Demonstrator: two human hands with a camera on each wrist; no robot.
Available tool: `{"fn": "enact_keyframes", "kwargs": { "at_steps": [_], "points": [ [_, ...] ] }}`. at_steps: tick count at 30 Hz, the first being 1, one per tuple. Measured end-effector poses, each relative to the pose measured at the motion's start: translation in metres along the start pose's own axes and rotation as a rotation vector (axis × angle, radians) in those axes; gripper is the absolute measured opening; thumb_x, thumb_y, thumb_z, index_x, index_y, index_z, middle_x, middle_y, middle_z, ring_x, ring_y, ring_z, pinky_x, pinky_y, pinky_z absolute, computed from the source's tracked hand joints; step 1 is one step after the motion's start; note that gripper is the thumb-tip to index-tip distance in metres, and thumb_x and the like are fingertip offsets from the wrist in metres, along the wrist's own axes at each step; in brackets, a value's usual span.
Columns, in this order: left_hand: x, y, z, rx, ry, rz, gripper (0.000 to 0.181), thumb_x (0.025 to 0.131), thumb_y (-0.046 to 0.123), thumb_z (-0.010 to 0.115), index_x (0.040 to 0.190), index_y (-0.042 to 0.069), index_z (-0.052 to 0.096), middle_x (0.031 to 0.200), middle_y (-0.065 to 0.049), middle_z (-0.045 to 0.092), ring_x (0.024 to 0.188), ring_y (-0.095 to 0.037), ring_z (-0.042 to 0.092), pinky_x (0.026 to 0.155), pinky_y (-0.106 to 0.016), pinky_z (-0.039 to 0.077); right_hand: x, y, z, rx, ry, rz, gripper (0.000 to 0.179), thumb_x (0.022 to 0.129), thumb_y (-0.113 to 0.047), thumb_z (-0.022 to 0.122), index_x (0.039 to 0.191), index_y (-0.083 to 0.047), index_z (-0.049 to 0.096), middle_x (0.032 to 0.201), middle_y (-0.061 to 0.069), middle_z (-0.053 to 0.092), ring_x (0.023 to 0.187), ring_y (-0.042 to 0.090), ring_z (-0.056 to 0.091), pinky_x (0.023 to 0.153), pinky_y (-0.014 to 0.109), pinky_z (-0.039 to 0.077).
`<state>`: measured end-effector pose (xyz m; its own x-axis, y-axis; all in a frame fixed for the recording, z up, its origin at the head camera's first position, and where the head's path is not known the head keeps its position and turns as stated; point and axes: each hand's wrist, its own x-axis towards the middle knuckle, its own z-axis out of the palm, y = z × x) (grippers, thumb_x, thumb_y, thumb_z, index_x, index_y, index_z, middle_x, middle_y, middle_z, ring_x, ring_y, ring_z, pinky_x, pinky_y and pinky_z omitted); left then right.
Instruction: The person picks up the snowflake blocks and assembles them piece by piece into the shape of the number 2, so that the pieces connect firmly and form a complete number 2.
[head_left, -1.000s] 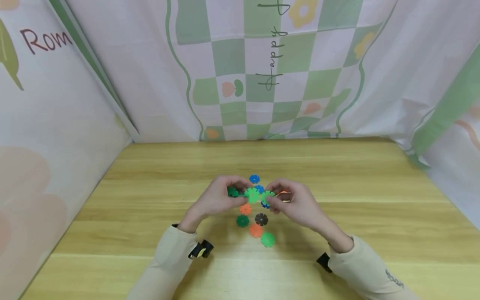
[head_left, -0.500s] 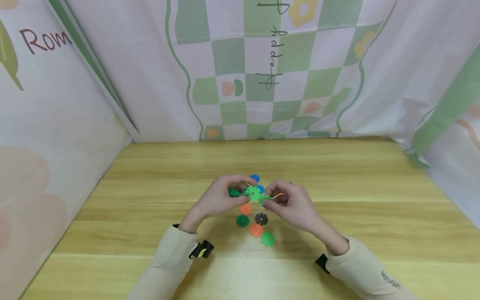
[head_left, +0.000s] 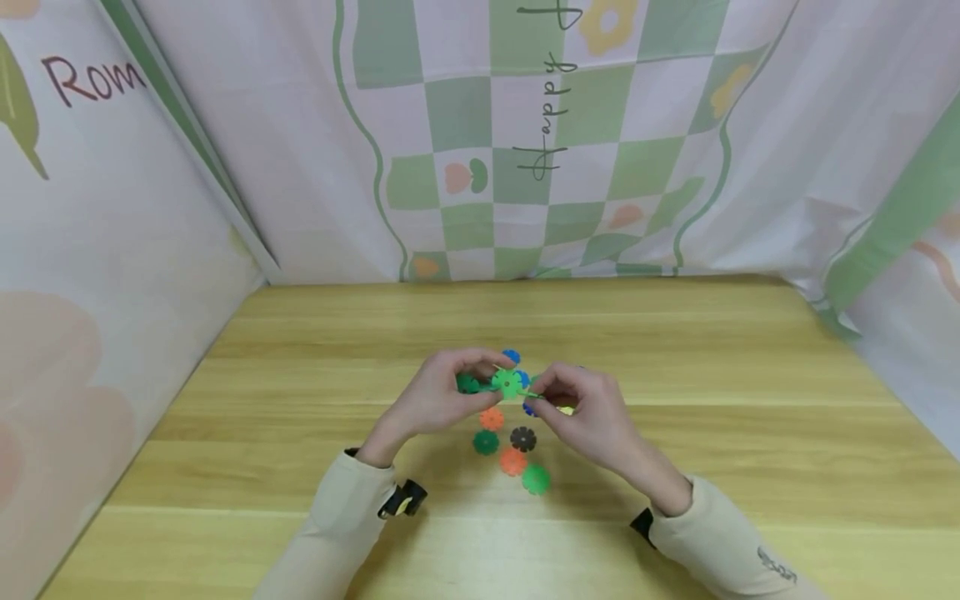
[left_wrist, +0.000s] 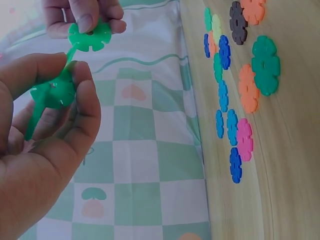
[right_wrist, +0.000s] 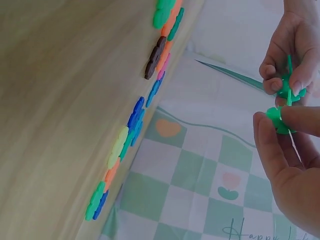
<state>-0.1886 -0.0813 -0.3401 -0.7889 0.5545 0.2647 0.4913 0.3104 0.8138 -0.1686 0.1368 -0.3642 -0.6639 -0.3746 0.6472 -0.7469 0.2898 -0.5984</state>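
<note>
Above the middle of the table (head_left: 675, 350), both hands work at a small cluster of green snowflake discs. The left hand (head_left: 438, 398) pinches a green disc assembly (left_wrist: 52, 95) between thumb and curled fingers; a second, edge-on green disc appears slotted into it and juts out below the thumb. The right hand (head_left: 581, 412) pinches a single bright green disc (left_wrist: 90, 36) by its rim, thumb on the face. The left wrist view shows a thin green piece bridging the two; whether the single disc's notch is fully seated cannot be told.

Step in hand, as judged: joining the single disc onto the held assembly, at the point of alignment or first engagement.

Loose pieces lie on the table just under and behind the hands: an orange disc (head_left: 491, 418), a black disc (head_left: 522, 437), a dark green disc (head_left: 485, 442), another orange disc (head_left: 512, 461), a light green disc (head_left: 536, 478), and a blue disc (head_left: 511, 357) at the far side. More blue, pink and yellow ones show in the wrist views.

Next move, as judged: it calls for the notches to face each other squarely, the two discs at right angles, then a straight push along the slot. Both pinches must hold firm near the joint, since the plastic looks thin and may twist out. Fingertips should stay off the mating notch.
</note>
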Motion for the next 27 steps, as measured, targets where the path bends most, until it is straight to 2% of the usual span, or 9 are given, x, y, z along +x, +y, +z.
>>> {"fn": "enact_keyframes", "kwargs": {
  "at_steps": [8, 14, 19, 27],
  "points": [
    [0.0008, 0.0023, 0.0017, 0.007, 0.015, -0.009, 0.034, 0.084, 0.004, 0.072, 0.117, 0.005, 0.067, 0.099, -0.006, 0.071, 0.088, -0.011, 0.066, 0.067, -0.026, 0.054, 0.0009, 0.0007, -0.0003, -0.028, 0.026, -0.010, 0.019, 0.074, 0.014, 0.073, 0.081, -0.003, 0.066, 0.076, 0.004, 0.068, 0.065, 0.014, 0.067, 0.057, 0.024, 0.056],
    [0.0007, 0.0019, 0.0033, 0.025, 0.034, -0.013, 0.033, 0.082, 0.007, 0.075, 0.115, 0.006, 0.069, 0.096, -0.003, 0.072, 0.084, -0.009, 0.065, 0.068, -0.026, 0.054, 0.0003, -0.0005, 0.0006, -0.002, 0.030, -0.023, 0.021, 0.073, 0.015, 0.074, 0.082, -0.003, 0.066, 0.077, 0.008, 0.068, 0.066, 0.016, 0.067, 0.057, 0.025, 0.056],
    [0.0000, 0.0003, 0.0050, 0.038, 0.038, 0.015, 0.032, 0.082, 0.007, 0.076, 0.113, 0.005, 0.070, 0.094, -0.003, 0.073, 0.080, -0.006, 0.065, 0.067, -0.024, 0.053, -0.0022, -0.0016, 0.0037, 0.014, 0.053, -0.048, 0.025, 0.069, 0.019, 0.074, 0.080, -0.002, 0.067, 0.077, 0.011, 0.067, 0.067, 0.017, 0.067, 0.059, 0.025, 0.056],
    [0.0016, -0.0023, 0.0070, 0.061, 0.045, 0.058, 0.035, 0.082, 0.005, 0.075, 0.117, 0.004, 0.069, 0.096, -0.005, 0.073, 0.071, -0.007, 0.060, 0.056, -0.020, 0.045, -0.0022, 0.0003, 0.0065, -0.021, 0.131, -0.116, 0.025, 0.064, 0.021, 0.075, 0.075, 0.000, 0.067, 0.073, 0.008, 0.067, 0.062, 0.017, 0.066, 0.057, 0.021, 0.055]
  ]
}}
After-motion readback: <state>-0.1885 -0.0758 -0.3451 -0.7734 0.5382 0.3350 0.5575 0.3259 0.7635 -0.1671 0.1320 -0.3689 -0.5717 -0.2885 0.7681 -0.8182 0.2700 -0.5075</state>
